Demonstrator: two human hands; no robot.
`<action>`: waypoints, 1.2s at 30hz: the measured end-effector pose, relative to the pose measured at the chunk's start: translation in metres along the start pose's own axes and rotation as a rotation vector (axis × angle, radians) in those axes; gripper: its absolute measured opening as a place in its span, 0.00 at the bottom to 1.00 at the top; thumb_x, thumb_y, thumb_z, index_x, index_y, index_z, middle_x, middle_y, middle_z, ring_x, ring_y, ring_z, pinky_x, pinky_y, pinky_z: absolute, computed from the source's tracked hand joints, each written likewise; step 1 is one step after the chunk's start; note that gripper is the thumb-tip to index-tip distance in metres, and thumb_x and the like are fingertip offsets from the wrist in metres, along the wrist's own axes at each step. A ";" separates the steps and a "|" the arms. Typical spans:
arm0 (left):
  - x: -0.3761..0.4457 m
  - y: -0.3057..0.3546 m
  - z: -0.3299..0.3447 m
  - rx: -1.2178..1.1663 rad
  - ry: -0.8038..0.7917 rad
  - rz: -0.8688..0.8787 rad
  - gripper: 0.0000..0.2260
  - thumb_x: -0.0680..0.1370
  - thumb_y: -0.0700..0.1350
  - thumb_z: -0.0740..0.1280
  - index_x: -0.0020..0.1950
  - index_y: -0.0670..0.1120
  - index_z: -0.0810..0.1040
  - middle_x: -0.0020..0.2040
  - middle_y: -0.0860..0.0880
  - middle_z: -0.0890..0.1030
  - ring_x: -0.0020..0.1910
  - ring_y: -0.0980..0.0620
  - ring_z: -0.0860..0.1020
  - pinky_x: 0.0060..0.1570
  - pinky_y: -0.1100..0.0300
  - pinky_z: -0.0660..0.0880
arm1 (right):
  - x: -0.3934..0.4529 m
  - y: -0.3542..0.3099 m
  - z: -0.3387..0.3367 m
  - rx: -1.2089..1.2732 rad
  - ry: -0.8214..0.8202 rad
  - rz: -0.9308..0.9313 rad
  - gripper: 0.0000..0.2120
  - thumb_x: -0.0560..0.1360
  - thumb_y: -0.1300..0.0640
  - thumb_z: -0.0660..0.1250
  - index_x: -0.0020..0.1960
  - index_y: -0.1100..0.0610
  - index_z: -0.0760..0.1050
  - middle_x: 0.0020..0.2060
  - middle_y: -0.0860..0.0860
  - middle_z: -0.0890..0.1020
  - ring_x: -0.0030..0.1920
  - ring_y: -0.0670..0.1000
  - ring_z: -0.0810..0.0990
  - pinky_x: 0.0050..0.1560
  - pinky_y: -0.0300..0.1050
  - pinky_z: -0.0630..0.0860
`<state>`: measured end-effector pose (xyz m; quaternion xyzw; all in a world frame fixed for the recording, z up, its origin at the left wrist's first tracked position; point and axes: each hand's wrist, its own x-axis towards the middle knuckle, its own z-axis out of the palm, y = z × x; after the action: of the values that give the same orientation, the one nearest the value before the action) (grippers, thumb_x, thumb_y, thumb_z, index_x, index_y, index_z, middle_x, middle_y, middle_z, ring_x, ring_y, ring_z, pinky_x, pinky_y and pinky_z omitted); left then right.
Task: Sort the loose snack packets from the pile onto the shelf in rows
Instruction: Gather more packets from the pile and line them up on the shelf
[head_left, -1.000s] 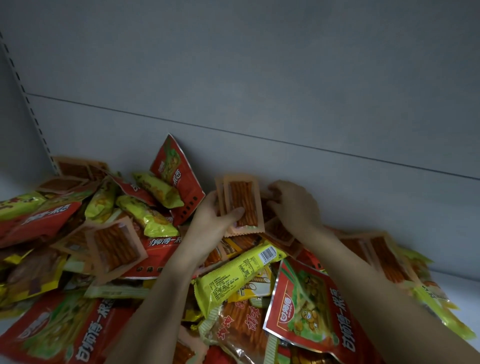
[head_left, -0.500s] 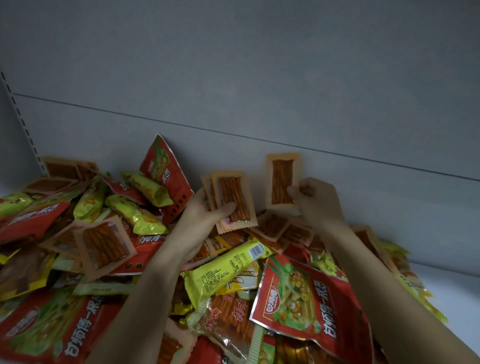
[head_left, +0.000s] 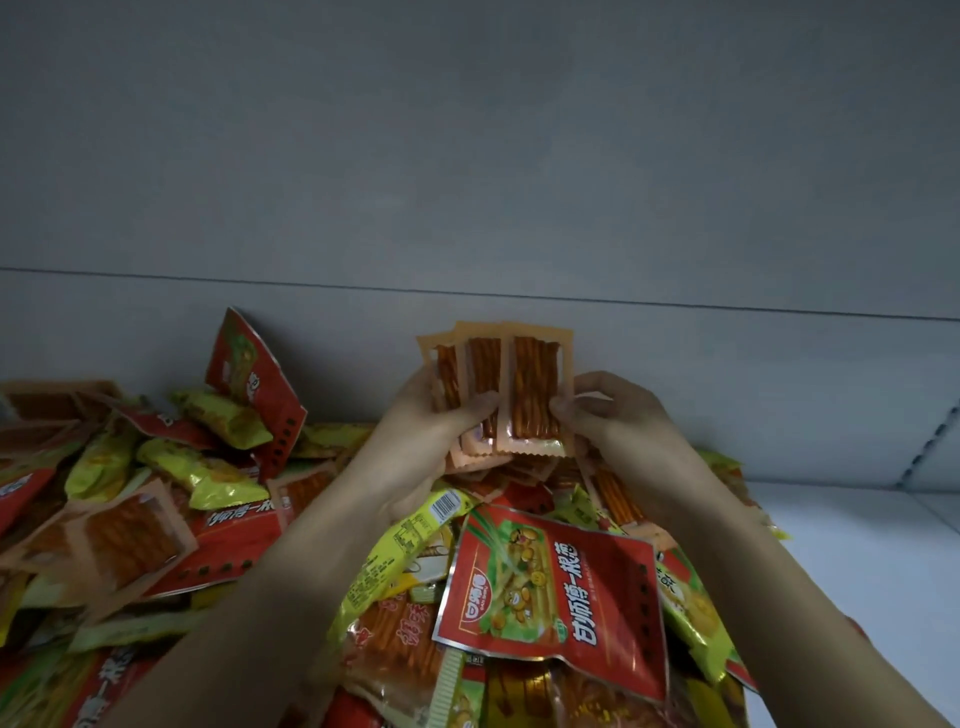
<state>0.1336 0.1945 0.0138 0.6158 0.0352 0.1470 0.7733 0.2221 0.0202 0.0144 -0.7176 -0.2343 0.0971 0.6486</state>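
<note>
Three small orange packets of red snack sticks (head_left: 535, 387) are fanned upright above the pile, near the shelf's back wall. My left hand (head_left: 431, 431) grips the left two, thumb across their fronts. My right hand (head_left: 613, 415) pinches the right edge of the front packet. Under my hands lies the pile of loose packets (head_left: 218, 519), a mix of red, yellow-green and orange ones. A big red packet (head_left: 550, 592) lies on top between my forearms.
The grey back wall (head_left: 467, 182) rises behind the pile. A red packet (head_left: 254, 384) leans against it at the left. Bare white shelf floor (head_left: 857, 561) shows at the right, beside a slotted upright (head_left: 930, 441).
My right hand lifted an orange packet from the pile and brought it left against the two in my left hand. Both hands rose a little.
</note>
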 end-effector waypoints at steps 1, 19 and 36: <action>-0.002 -0.003 0.006 -0.018 -0.019 -0.024 0.12 0.79 0.37 0.68 0.61 0.48 0.77 0.56 0.44 0.85 0.54 0.42 0.85 0.48 0.45 0.83 | -0.001 0.002 -0.001 -0.018 0.011 -0.003 0.06 0.78 0.59 0.69 0.51 0.62 0.76 0.29 0.57 0.75 0.27 0.54 0.69 0.27 0.45 0.66; 0.008 -0.029 0.045 -0.140 -0.023 -0.163 0.20 0.76 0.32 0.69 0.64 0.48 0.75 0.59 0.43 0.84 0.55 0.41 0.84 0.45 0.47 0.84 | 0.001 0.062 -0.110 -0.729 0.294 0.130 0.10 0.77 0.53 0.68 0.56 0.57 0.77 0.46 0.51 0.79 0.45 0.52 0.76 0.43 0.44 0.69; -0.013 -0.052 0.058 -0.106 0.063 -0.170 0.20 0.77 0.31 0.69 0.65 0.49 0.75 0.57 0.43 0.85 0.54 0.43 0.84 0.43 0.51 0.84 | -0.005 0.061 -0.118 -0.255 0.446 0.019 0.01 0.79 0.62 0.66 0.49 0.59 0.76 0.42 0.53 0.80 0.39 0.50 0.79 0.35 0.40 0.73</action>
<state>0.1443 0.1258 -0.0235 0.5638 0.1037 0.1018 0.8131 0.2833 -0.0896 -0.0296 -0.7995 -0.0889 -0.0880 0.5876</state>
